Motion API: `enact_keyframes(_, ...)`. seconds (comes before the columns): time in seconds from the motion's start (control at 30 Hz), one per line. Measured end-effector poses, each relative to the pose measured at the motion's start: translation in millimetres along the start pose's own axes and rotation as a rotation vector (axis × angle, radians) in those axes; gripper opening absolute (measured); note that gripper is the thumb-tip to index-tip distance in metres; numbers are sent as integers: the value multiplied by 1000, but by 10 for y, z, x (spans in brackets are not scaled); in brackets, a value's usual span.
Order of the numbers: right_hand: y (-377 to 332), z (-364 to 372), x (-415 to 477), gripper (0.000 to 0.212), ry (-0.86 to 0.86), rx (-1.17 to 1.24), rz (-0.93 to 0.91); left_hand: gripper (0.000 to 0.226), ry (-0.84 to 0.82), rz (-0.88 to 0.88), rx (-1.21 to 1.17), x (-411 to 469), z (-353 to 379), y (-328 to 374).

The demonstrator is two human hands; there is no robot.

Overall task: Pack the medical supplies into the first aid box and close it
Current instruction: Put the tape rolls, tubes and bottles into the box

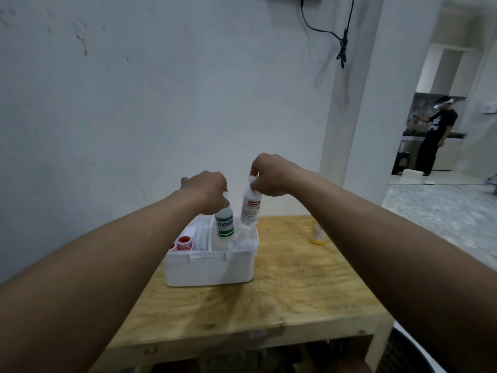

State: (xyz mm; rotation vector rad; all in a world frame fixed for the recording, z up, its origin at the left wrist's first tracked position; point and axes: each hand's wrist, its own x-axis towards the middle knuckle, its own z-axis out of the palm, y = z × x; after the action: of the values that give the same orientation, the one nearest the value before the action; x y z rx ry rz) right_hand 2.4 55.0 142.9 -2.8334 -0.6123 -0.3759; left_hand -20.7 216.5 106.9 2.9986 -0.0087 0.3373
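Note:
An open white first aid box stands on a wooden table. My left hand grips the top of a white bottle with a green label, its base down inside the box's right compartment. My right hand holds the cap of a white bottle with a red label, tilted just above the box's back right corner. Red tape rolls and a clear packet lie in the left compartments. A yellow bottle stands on the table to the right.
The table sits against a pale wall. A doorway at the right opens onto a room where a person in black stands. A dark round object shows at the lower right beside the table.

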Motion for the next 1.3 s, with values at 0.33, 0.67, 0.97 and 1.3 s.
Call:
enact_keyframes(0.33,-33,271,80,24,-87,41,-12,31,-57,20,77,128,298,-58)
enact_keyframes(0.67,-51,604,106,28,-149,-21,-42,28,-82,32,164,194,437,-93)
enact_keyframes(0.97,-27,856,142,27,-195,-67,-42,34,-76,21,138,207,520,-148)
enact_keyframes(1.3,-11,874,134,34,-204,-40,-38,39,-69,16,104,143,529,-205)
